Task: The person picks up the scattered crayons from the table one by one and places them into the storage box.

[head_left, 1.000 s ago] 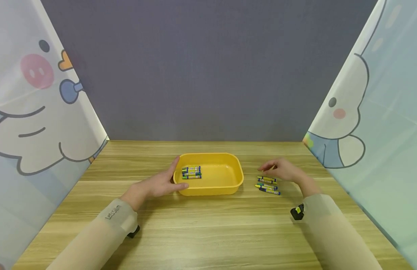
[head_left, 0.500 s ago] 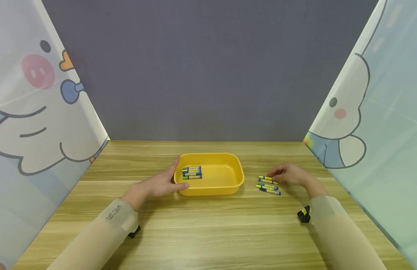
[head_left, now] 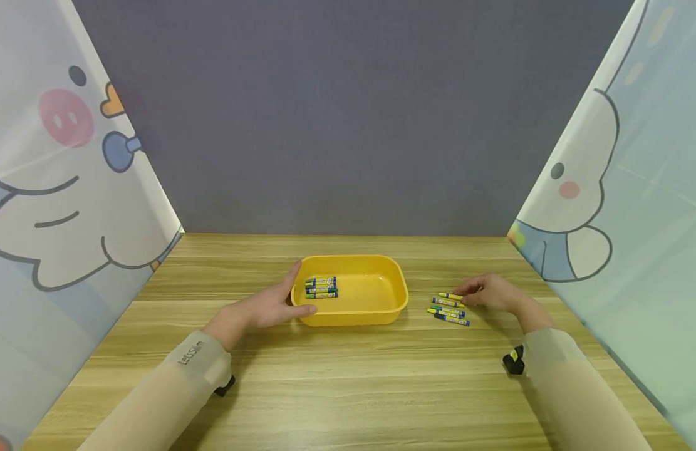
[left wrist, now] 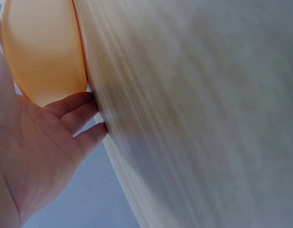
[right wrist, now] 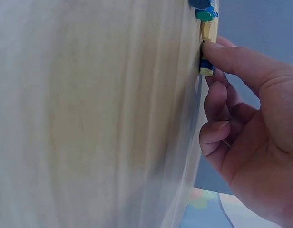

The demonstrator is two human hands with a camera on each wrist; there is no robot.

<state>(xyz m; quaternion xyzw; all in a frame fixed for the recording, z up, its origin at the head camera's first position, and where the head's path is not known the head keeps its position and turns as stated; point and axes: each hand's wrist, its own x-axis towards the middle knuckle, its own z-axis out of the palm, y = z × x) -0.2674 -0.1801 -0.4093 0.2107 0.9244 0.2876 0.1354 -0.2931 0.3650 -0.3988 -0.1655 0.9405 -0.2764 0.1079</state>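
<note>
In the head view my left hand lies against the left end of a yellow plastic box, thumb along the front rim and straight index finger up the left side. The left wrist view shows the other fingers low beside the box wall. Inside the box, at its left end, several crayons in yellow and blue wrappers lie side by side. To the right of the box, my right hand pinches the farthest crayon of a loose row, its right end hidden by the fingertips. The ring and little fingers curl inward.
Several more crayons lie on the wood-grain table, just nearer to me than the pinched one. A dark grey panel stands behind the table. Cartoon-printed cloths close off both sides.
My right hand has moved right and come down onto the far crayon, which has shifted slightly right, apart from the row. My left hand and the box stay in place.
</note>
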